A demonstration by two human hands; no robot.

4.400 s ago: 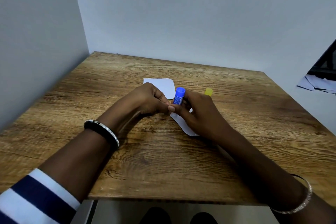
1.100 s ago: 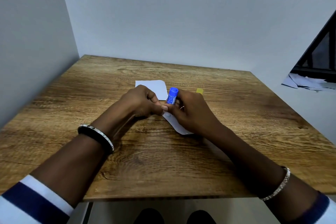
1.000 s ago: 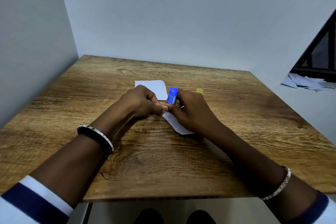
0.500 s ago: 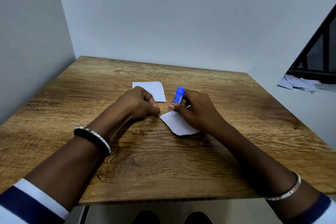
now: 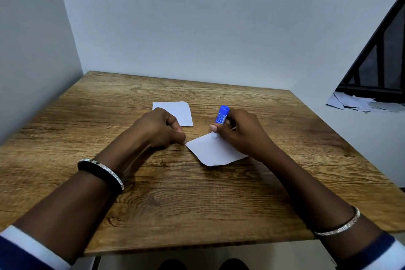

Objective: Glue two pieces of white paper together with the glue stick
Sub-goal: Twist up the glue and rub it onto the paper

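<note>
While right fingers (image 5: 214,127) grip the blue cylindrical glue stick (image 5: 222,115), its tip meets white paper (image 5: 215,151). Left fingers (image 5: 180,136) pinch a corner.

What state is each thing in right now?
glue stick: uncapped, nearly upright, white tip down on the near paper.
near paper: flat on the table, left corner held.
far paper: flat, partly hidden behind the left hand.
left hand: fingers curled, holding the near paper's corner.
right hand: grips the glue stick.
</note>
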